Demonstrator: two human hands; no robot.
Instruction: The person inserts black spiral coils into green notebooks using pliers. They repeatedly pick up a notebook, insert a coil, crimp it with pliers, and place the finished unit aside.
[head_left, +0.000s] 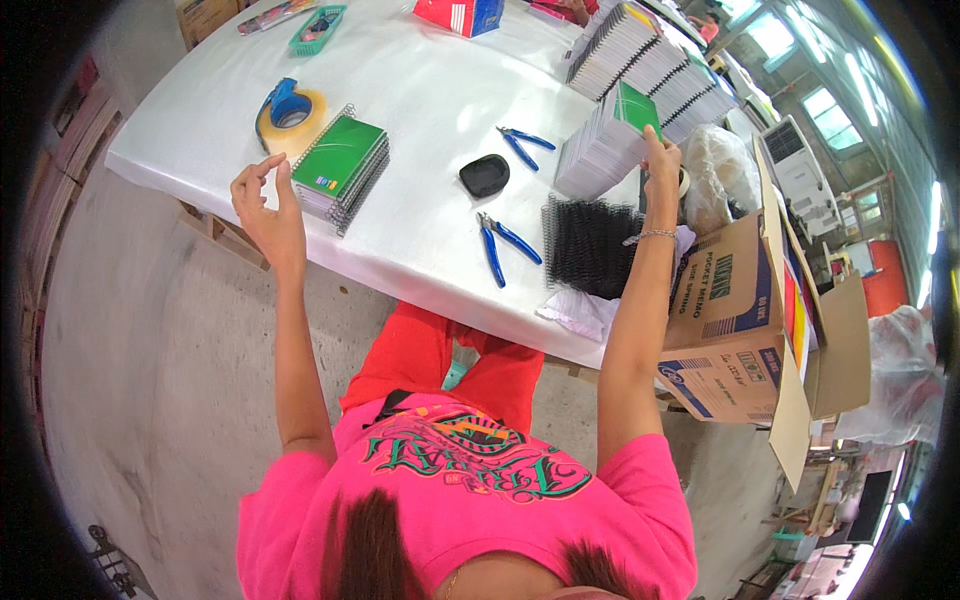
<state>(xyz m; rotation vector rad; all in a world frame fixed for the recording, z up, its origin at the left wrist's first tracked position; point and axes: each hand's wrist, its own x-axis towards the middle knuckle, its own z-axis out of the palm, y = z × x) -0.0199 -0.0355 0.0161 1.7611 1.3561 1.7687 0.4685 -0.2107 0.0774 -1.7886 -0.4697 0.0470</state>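
My left hand (268, 212) is raised at the table's left front edge, fingers bent and apart, holding nothing. Right beside it stands a short stack of green spiral notebooks (342, 155) with black wire coils along one side. My right hand (660, 160) grips the corner of a green-covered notepad (637, 106) on top of a tall white paper stack (597, 155). Below that wrist lies a heap of black spiral coils (590, 250). Two blue-handled cutting pliers, the near pair (508, 248) and the far pair (524, 147), lie mid-table around a small black dish (485, 177).
A blue tape dispenser (288, 112) sits behind the notebooks. Taller coil-bound stacks (655, 70) rise at the back right. An open cardboard box (730, 300) stands off the table's right side, near a plastic bag (720, 175). A green basket (318, 31) is far left.
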